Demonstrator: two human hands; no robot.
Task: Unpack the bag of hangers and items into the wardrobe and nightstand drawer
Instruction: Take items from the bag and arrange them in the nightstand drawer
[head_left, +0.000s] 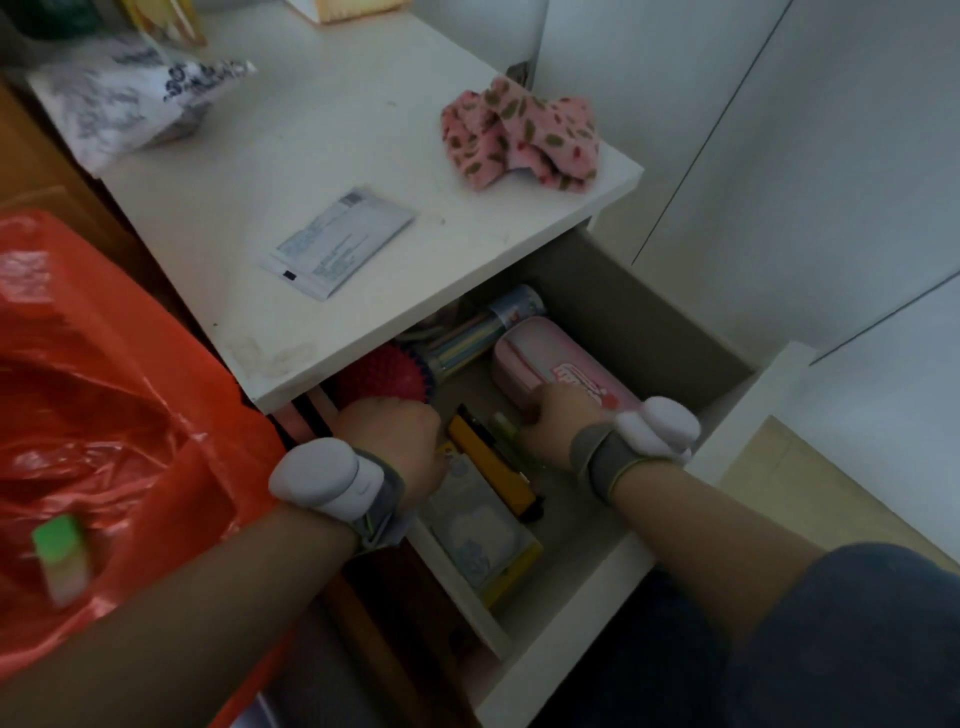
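White wardrobe doors (779, 156) are standing behind a white nightstand (322, 156), whose top is carrying a pink patterned cloth (519, 135), a flat paper packet (337, 241) and a crumpled printed wrapper (124, 104), while its drawer (727, 447) is hanging pulled out below. Both hands are reaching into the drawer: the left hand (389, 441) is curling down beside a red spiky ball (379, 374) and a yellow stapler (493, 473), though I cannot tell whether it is gripping anything, and the right hand (558, 421) is closing its fingers on the near end of a pink pencil case (540, 364). An orange plastic bag (104, 389) is lying open at the left, just beside the nightstand, with a green-and-white item (60, 556) showing at its mouth.
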